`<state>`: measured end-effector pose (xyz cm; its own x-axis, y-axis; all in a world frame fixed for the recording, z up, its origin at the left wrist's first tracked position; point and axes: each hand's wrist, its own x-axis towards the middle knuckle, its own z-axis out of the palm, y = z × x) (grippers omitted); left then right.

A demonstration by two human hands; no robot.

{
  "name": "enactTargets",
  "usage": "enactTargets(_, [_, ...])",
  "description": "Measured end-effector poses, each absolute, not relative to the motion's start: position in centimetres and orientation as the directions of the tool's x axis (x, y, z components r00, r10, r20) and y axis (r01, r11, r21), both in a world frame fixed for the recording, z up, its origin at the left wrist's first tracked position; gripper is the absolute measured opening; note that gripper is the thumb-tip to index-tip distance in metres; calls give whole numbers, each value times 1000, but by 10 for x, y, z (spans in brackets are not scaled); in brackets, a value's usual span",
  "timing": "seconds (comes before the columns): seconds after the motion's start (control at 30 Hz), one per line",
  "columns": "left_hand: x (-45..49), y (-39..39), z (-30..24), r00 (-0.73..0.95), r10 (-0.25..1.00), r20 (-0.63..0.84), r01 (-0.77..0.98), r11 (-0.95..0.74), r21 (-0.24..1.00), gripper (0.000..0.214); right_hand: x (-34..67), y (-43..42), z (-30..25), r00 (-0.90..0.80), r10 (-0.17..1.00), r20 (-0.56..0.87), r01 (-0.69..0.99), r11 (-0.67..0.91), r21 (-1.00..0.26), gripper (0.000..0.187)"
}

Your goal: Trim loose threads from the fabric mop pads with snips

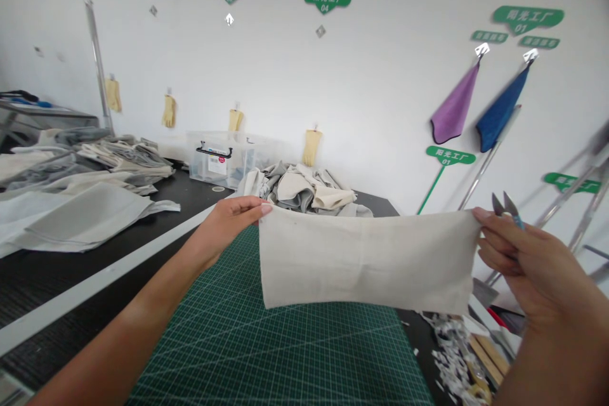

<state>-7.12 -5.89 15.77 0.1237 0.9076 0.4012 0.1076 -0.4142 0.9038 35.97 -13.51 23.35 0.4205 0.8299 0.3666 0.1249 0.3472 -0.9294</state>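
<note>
Big white wall (380, 76) straight ahead past the hands, with around ten green signs (327, 0) stuck on it, and one long black table (95, 279) running off to the left of the left hand. Right under both hands there's one green cutting mat (266, 355) with a pale printed grid.

Beyond the grip, left of the left hand, two loose heaps of grey and cream fabric (95, 165) are sprawled across the table, all soft flat layers. Directly behind the held piece sits a third heap, crumpled grey and beige fabric (304, 190), and just left of that is one clear plastic storage box (219, 158) with a black handle.

Up and to the right of the right hand, two cloths hang from wall hooks, one purple (454, 108) and one blue (502, 104), both fuzzy-looking with dark edging. Four yellow gloves (235, 120) hang in a row along the wall above the heaps.

The main thing is one beige cloth strip (368, 260), a woven rectangle pulled flat between the hands, up above the mat. The left hand (228, 225) pinches its left top corner between thumb and fingers. The right hand (518, 260) pinches the other corner while also clenching one pair of small snips (508, 209), blue at the grip, blades pointing up. Below the right hand, a messy pile of tiny pale scraps (451, 355) lies on the table.
</note>
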Motion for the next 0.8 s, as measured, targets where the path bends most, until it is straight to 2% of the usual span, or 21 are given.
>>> enactTargets(0.1, [-71, -61, 159, 103, 889, 445, 114, -455, 883, 30, 357, -134, 232, 454, 800, 393, 163, 359, -919, 46])
enactTargets(0.27, [-72, -64, 161, 65, 858, 510, 171, -513, 841, 28, 355, -133, 231, 461, 797, 389, 193, 338, -921, 29])
enactTargets(0.43, [-74, -66, 165, 65, 836, 544, 268, -540, 798, 29, 361, -126, 227, 460, 790, 406, 222, 340, -914, 34])
enactTargets(0.67, [-74, -64, 164, 29, 835, 550, 177, -546, 819, 24, 369, -121, 222, 461, 792, 399, 191, 351, -917, 32])
enactTargets(0.8, [-74, -65, 166, 17, 823, 567, 185, -560, 807, 22, 368, -121, 222, 444, 792, 418, 221, 356, -908, 35])
